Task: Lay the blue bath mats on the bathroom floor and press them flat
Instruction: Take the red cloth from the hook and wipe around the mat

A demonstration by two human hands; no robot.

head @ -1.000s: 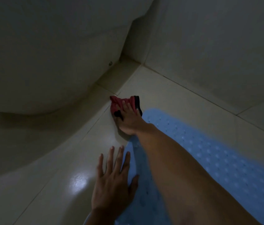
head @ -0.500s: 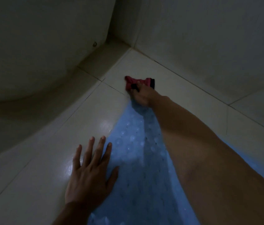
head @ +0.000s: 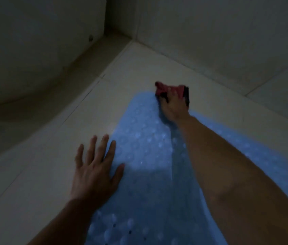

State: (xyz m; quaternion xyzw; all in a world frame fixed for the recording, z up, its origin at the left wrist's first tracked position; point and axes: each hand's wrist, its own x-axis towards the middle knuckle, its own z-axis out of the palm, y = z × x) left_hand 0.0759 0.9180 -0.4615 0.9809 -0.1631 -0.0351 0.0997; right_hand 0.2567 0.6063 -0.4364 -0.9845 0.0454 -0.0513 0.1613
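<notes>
Floor (head: 33, 174): mat (head: 145, 147) lies flat along it, far end now reached. Our left hand (head: 93, 172) stays spread, pressing mat edge. Our right hand (head: 173, 106) has slid red cloth (head: 168, 89), gripped, to far edge; pressing nearly finished, we judge.

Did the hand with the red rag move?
Yes. The right hand with the red rag slid from the blue mat's left corner to its right.

Left hand (head: 93, 175) flat, fingers (head: 102, 147) spread; right hand (head: 173, 106) reaching forward, curled
</notes>
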